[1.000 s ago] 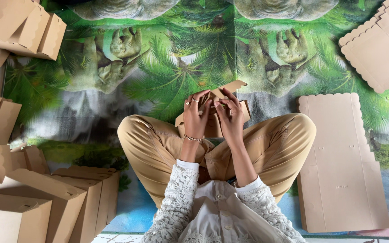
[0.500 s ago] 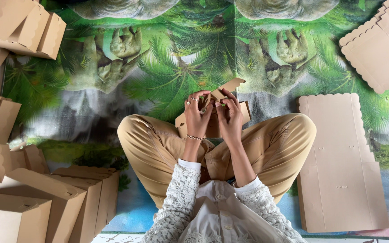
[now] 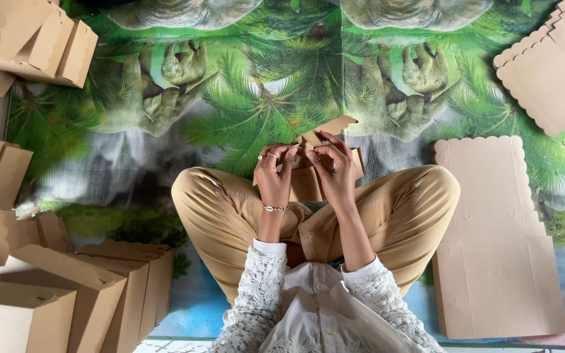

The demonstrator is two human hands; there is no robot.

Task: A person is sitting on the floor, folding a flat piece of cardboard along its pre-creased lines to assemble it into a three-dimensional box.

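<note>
I sit cross-legged in tan trousers with a small brown cardboard box resting between my knees. My left hand pinches the box's top edge on the left, with rings on its fingers and a bracelet at the wrist. My right hand grips the same top edge from the right. A scalloped flap of the box sticks up behind my fingers. The box's lower part is hidden by my hands.
A flat scalloped cardboard blank lies at my right knee, and a stack of blanks sits far right. Folded boxes stand at the lower left, more lie at the top left. A green jungle-print mat covers the floor.
Both hands stay on the box. The fingers have shifted slightly along its top edge, and the flap has tipped a little.
</note>
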